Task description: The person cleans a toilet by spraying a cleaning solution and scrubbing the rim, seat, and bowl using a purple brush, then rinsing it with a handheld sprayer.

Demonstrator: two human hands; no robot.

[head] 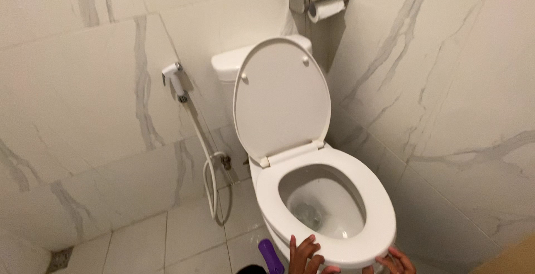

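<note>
White marble tiles wrap the toilet corner; both hands, left hand and right hand, curl fingers on the front of the lowered seat; lifting looks next, needing a steady grip.

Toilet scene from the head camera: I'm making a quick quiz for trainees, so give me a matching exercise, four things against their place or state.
Things:
1. Lid
2. Paper roll
3. Sprayer
4. Purple bottle

Places or states:
A. On the floor by the left hand
B. Raised upright against the tank
C. In a metal holder above the tank
D. Hung on the wall left of the tank, hose looping down

Pairs: 1-B, 2-C, 3-D, 4-A. The right hand touches the front edge of the seat.
</note>
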